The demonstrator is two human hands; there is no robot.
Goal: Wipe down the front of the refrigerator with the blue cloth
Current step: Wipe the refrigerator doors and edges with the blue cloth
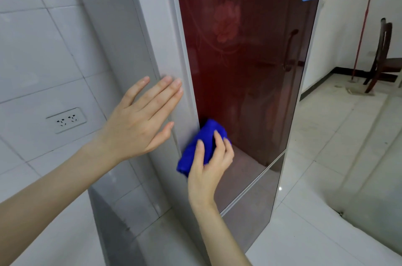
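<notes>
Cloth (201, 146) bunched in right hand (210, 168), fingers (218, 143) curled round it, pressed to lower left edge of red fridge (250, 59) door. Left hand (139, 122) flat by grey fridge side, fingers straight, nearly together, thumb apart. Socket (66, 120) on tiled wall, left. Chair (382, 57) far right, on pale floor (326, 135).

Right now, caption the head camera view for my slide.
Right hand holds the blue cloth against the lower left corner of the red refrigerator door; open left hand at its grey side.
</notes>
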